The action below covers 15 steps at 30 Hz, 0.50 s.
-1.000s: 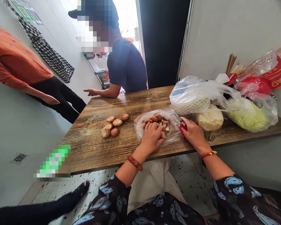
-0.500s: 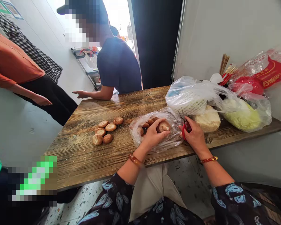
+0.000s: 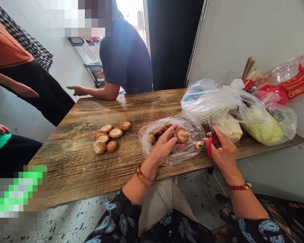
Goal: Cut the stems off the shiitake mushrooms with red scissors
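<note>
Shown with a shiitake mushroom (image 3: 182, 135) pinched in the left hand (image 3: 164, 144) over the clear plastic bag (image 3: 183, 156) on the near part of the counter (image 3: 76, 165), and red-handled scissors (image 3: 210, 147) gripped in the right hand (image 3: 225, 152), at risk of nicked skin or torn film from leftward straying of the parted blades (image 3: 211, 122).

Scissor handles (image 3: 209, 148): red. Held shiitake (image 3: 181, 135): brown. Sleeve (image 3: 124, 219): black, light-blue paisley. Tabletop (image 3: 73, 172): brown, dark-grained. Trousers (image 3: 155, 207): beige. Cloth (image 3: 27, 40): black-and-white check.
</note>
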Available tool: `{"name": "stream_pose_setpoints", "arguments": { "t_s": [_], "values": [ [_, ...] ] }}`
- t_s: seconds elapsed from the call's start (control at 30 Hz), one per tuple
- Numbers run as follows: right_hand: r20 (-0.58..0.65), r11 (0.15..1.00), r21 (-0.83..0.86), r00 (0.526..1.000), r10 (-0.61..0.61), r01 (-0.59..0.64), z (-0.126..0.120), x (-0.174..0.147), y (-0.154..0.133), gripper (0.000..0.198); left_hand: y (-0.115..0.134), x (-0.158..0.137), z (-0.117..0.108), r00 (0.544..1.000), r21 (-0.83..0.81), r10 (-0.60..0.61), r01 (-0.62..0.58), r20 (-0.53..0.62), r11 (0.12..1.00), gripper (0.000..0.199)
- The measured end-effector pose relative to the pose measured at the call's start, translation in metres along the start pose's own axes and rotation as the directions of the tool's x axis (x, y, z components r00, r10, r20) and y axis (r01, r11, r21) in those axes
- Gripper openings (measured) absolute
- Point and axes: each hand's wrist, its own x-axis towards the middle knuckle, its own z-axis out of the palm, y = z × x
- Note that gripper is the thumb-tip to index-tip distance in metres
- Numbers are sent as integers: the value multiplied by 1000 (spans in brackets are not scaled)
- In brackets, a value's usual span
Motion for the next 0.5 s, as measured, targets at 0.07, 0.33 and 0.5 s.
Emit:
{"name": "stream_pose_setpoints", "arguments": {
  "t_s": [0.07, 0.33, 0.5],
  "values": [
    [108, 1000, 19, 994, -14, 12, -16, -6, -12, 51, -1, -1, 0, 1000, -18, 9, -9, -20, 1000, 70],
    [494, 986, -137, 869, -15, 94, -56, -29, -42, 43, -4, -3, -1, 1000, -37, 6, -5, 25, 999, 57],
    [576, 938, -276, 817, -11, 207, -61, -19, -41, 43, -5, -4, -1, 997, -27, -15, 17, 77, 1000, 56]
  ]
}}
